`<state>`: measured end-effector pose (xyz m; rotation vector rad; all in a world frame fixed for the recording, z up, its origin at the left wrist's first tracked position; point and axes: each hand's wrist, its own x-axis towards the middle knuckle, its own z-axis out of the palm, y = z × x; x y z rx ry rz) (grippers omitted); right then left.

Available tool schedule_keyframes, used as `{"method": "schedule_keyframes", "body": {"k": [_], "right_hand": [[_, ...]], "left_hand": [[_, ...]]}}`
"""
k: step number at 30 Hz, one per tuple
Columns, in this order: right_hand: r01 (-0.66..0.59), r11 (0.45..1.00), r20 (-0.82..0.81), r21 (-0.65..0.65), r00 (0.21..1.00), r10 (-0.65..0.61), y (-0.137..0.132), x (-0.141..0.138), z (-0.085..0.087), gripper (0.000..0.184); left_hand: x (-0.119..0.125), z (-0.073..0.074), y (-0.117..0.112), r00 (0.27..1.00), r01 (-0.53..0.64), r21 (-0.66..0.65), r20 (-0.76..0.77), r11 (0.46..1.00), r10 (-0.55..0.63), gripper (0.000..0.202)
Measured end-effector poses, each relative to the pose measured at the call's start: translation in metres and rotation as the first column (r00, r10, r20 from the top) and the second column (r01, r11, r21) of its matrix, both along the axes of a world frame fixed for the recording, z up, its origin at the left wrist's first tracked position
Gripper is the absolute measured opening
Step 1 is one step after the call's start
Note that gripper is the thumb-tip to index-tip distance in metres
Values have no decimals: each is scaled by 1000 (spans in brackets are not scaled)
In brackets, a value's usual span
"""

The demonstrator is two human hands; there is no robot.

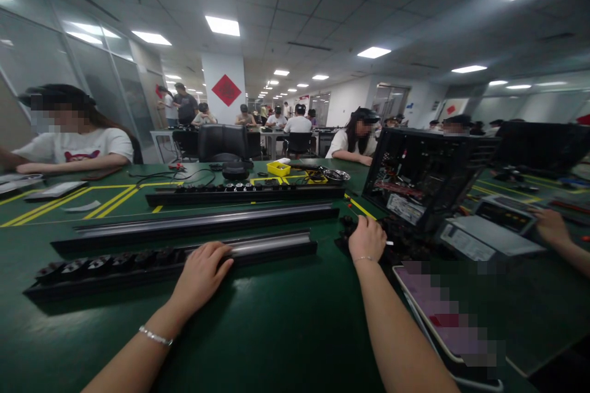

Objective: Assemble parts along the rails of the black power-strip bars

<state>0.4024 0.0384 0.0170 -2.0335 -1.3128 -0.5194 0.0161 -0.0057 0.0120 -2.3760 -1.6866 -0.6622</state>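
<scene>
My left hand [200, 276] rests on the nearest long black rail [271, 245], fingers curled over its edge beside a row of black socket modules [106, 263] set in its left half. My right hand [367, 238] reaches forward to a pile of loose black modules [405, 244] on the green table, fingers closed on something small I cannot make out. Two more long rails lie further back, an empty one [203, 222] and one [244, 193] carrying several modules.
An open black computer case [421, 172] stands at right, with a grey meter [502, 215] beside it and a co-worker's hand [550, 226]. A tablet [442, 313] lies near my right forearm. A yellow parts box [278, 167] sits at the back. A person [69, 141] sits at left.
</scene>
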Motion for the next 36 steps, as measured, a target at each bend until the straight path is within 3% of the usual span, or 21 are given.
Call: {"method": "schedule_keyframes", "body": {"k": [3,6,8,10,13,16,30,36], "right_hand": [[-23,1000,36,21,999,23,4,-8,-2,41],[-194,981,58,-21,979,195,6,-34,-4,43],[-341,937,54,-78,937,345,4,-58,-6,43],[-445,886,30,-129,891,452,0,-82,-9,45],[-545,811,-35,-215,834,551,-5,-106,-14,45],[-580,770,-91,-265,810,579,-6,-113,-16,42],[-620,754,-80,-218,781,619,-4,-109,-16,43],[-625,752,-85,-210,778,622,-4,-109,-16,43]], "left_hand": [[-24,-1,-1,990,-134,181,-17,974,140,38],[-46,-3,-1,938,-331,274,-8,903,347,45],[-56,-5,0,883,-461,239,22,855,470,49],[-62,-6,1,856,-513,152,23,845,516,50],[-65,-7,3,852,-523,61,4,850,524,51],[-64,-7,3,848,-530,42,-4,847,530,51],[-57,-11,1,914,-385,135,-83,913,398,46],[-59,-11,5,912,-406,88,-24,910,409,47]]}}
